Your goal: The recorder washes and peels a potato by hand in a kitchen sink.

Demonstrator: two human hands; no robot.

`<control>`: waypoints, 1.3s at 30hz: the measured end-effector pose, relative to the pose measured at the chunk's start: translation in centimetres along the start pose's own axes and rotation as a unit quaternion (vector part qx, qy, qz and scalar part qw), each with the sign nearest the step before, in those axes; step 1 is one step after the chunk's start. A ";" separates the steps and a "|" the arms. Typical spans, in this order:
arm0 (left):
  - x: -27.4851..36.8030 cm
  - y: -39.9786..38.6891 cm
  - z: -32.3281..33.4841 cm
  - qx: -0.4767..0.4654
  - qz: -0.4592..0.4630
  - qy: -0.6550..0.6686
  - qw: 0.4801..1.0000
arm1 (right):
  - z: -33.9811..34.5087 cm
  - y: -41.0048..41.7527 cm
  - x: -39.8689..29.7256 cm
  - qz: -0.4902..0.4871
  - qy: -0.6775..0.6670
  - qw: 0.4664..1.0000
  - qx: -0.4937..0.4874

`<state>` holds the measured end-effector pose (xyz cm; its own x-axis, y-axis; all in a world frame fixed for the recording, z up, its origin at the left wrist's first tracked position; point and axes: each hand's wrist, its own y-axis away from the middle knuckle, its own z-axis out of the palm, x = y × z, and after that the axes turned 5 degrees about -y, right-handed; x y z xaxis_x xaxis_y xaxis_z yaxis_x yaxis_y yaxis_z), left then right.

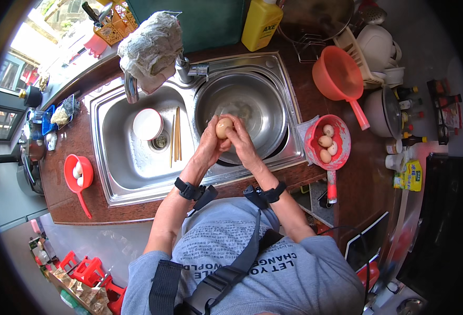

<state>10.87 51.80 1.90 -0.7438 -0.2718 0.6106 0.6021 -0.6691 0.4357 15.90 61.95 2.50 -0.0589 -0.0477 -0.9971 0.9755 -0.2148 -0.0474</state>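
My left hand and my right hand hold one brown egg between them, over the near edge of a round metal basin. The basin sits in the right bowl of a steel sink and has some water in it. To the right, a worn red plastic ladle holds several brown eggs. At the far left of the counter, a smaller red ladle holds some white eggs.
A white bowl and several chopsticks lie in the left sink bowl. The faucet, wrapped in cloth, hangs above it. An orange-red ladle and a yellow bottle stand behind at the right.
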 end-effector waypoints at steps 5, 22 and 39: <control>-2.1 -0.8 -0.9 0.112 0.037 -0.043 0.992 | 1.3 -0.2 2.5 0.039 -0.085 0.992 0.080; -7.3 -5.8 -4.9 0.175 -0.035 -0.020 0.984 | -14.7 -2.9 21.5 0.338 -0.042 0.864 0.370; -6.3 -4.9 -5.0 0.054 0.001 0.012 0.998 | -1.5 0.1 3.5 0.054 0.234 0.967 -0.087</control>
<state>11.17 53.33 -7.45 -0.7485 -0.2897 0.5965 0.6302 -0.5906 0.5040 16.09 63.21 -1.12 0.1083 0.3954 -0.9121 0.9939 -0.0637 0.0904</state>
